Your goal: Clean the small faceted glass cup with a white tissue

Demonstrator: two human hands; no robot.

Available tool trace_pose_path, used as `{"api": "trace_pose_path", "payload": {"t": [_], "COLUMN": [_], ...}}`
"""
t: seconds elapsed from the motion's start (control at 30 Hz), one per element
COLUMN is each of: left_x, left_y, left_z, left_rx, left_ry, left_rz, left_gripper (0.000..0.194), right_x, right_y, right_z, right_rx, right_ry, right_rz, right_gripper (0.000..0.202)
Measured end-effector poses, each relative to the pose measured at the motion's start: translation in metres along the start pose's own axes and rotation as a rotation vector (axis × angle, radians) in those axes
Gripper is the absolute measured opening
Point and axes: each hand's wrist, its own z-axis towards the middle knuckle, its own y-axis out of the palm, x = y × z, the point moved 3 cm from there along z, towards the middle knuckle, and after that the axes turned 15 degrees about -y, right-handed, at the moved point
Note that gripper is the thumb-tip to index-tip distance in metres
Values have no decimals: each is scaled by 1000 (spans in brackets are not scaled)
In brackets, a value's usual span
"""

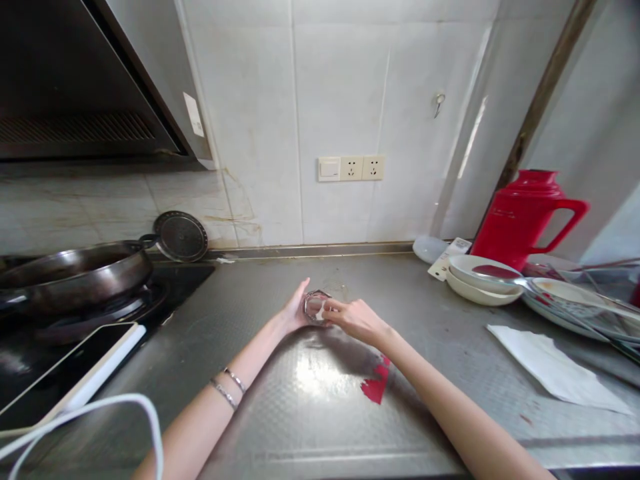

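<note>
Near the middle of the steel counter (280, 413), a small clear faceted glass (313, 305) is tilted with its mouth toward me. My left hand (295, 312) grips its left side, the thumb pointing up and the other fingers mostly hidden. At the glass's mouth, my right hand (357, 320) has its fingers pinched together and reaching in. A small white piece (320, 311), which looks like tissue, shows at those fingertips. Its full shape is hidden. Below the right wrist lies a torn red scrap (375, 385) on the metal.
A pan (100, 270) sits on the stove at left, with a phone (70, 373) and white cable (145, 400) in front. At right are a red thermos (520, 220), stacked bowls (480, 293), plates with utensils, and a white paper sheet (555, 367). A range hood (85, 80) overhangs the upper left.
</note>
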Motion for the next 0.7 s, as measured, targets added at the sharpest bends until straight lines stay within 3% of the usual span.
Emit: {"api": "trace_pose_path", "payload": {"t": [0.27,0.43,0.53,0.7], "left_x": [1,3,3,3], "left_y": [13,21,23,25], "left_z": [4,-4,-5,-8], "left_rx": [145,224,242,246], "left_ry": [250,386,450,575], "left_rz": [-168,-230,-245,-258], "left_gripper": [36,29,27,26], "right_x": [6,-2,-8,-16], "right_y": [-12,-12,-2,18], "right_z": [-3,2,6,15], "right_rx": [-30,33,152,495], "right_ry": [130,219,249,247], "right_rz": [-40,28,158,409], "right_gripper": [30,35,29,24]}}
